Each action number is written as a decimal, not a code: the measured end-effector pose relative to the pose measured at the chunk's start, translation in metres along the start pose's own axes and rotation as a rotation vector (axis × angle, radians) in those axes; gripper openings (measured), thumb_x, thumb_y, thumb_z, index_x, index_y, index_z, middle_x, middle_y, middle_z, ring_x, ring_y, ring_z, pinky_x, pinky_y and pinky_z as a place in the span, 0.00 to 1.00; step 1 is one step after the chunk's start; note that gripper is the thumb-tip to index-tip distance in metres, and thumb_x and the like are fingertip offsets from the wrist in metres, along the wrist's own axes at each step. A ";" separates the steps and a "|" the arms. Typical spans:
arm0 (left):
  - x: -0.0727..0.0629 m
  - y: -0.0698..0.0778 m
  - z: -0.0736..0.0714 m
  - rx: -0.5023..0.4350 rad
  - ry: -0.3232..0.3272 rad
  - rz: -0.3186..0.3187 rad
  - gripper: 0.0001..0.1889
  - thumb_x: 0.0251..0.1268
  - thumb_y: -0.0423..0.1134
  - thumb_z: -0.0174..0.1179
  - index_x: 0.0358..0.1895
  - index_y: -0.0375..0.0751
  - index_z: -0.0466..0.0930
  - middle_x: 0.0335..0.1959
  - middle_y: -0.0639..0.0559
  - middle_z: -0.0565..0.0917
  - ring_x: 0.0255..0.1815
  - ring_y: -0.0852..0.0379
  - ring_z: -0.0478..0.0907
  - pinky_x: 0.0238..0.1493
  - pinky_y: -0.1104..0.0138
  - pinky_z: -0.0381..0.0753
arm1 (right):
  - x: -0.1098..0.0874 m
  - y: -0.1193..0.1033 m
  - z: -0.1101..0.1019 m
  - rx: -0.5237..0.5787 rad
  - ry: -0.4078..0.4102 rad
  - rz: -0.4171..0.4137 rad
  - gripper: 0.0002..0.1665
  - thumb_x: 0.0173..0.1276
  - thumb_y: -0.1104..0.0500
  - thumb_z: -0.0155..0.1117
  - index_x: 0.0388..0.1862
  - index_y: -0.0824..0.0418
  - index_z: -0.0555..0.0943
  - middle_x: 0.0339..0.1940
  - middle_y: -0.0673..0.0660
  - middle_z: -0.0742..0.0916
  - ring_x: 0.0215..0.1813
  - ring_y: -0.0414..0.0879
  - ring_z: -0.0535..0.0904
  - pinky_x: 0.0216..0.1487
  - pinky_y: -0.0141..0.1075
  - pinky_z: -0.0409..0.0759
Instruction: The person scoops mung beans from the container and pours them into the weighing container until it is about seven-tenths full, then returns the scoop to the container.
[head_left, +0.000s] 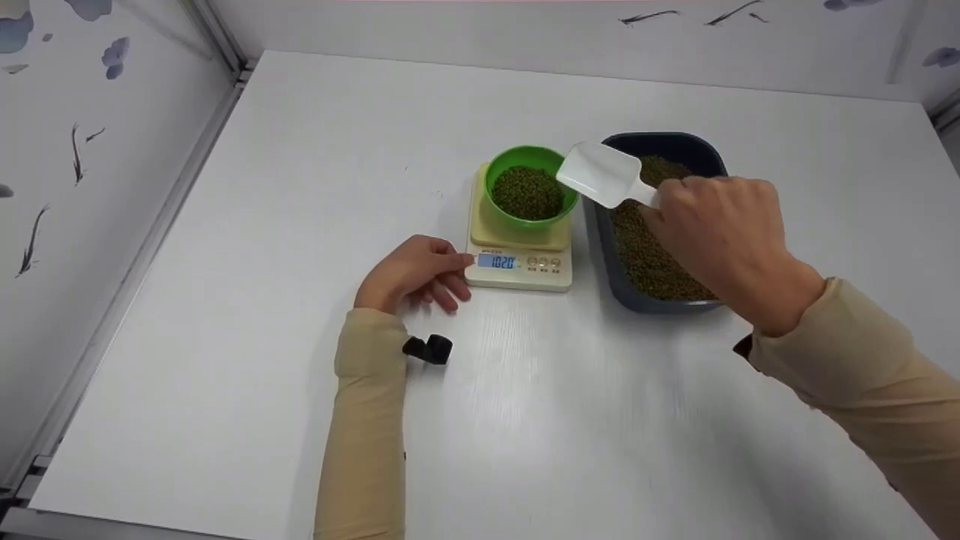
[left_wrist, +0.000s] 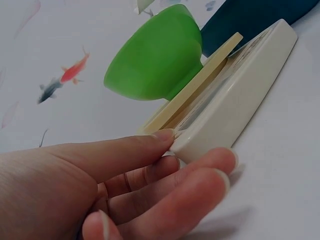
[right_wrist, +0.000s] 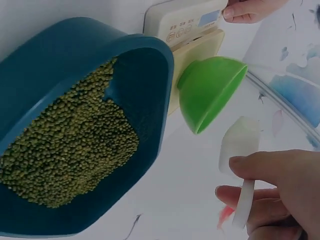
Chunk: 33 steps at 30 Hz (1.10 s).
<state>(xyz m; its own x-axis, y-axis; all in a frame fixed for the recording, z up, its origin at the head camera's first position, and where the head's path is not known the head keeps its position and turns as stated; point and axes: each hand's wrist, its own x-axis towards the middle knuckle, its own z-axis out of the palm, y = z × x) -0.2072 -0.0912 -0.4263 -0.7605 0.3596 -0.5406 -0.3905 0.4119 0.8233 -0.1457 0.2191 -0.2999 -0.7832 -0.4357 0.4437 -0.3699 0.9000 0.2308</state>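
Observation:
My right hand (head_left: 716, 225) grips the handle of a white plastic scoop (head_left: 600, 171). Its blade overlaps the right rim of a green bowl (right_wrist: 212, 90) in the head view, and no grains show on it. Small green-brown pellets (head_left: 527, 193) partly fill the bowl, which stands on the yellow platform of a kitchen scale (head_left: 517, 279). Digits glow on the scale's blue display (head_left: 496, 261). Beside the scale's front left corner rests my left hand (left_wrist: 130, 185), thumb tip right at the edge and fingers loosely bent, holding nothing.
To the right of the scale stands a dark blue tub (head_left: 626, 294) with a deep layer of the same pellets (right_wrist: 70, 145). The white table (head_left: 247, 300) has patterned panels (head_left: 45, 187) along its left and back. A black wrist mount (head_left: 429, 349) sticks out from the left sleeve.

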 end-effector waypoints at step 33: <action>0.001 0.000 -0.002 0.014 0.010 0.018 0.21 0.54 0.54 0.60 0.36 0.37 0.77 0.30 0.42 0.84 0.26 0.46 0.82 0.16 0.71 0.69 | -0.060 0.022 0.045 0.409 0.214 0.347 0.22 0.61 0.46 0.60 0.15 0.60 0.72 0.09 0.51 0.67 0.14 0.44 0.58 0.18 0.38 0.54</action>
<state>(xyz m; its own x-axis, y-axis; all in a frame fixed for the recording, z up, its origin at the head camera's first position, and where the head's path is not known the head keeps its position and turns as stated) -0.2083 -0.0924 -0.4265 -0.7722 0.3590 -0.5242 -0.3697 0.4171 0.8303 -0.1288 0.2660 -0.3603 -0.7905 -0.0690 0.6086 -0.3055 0.9056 -0.2942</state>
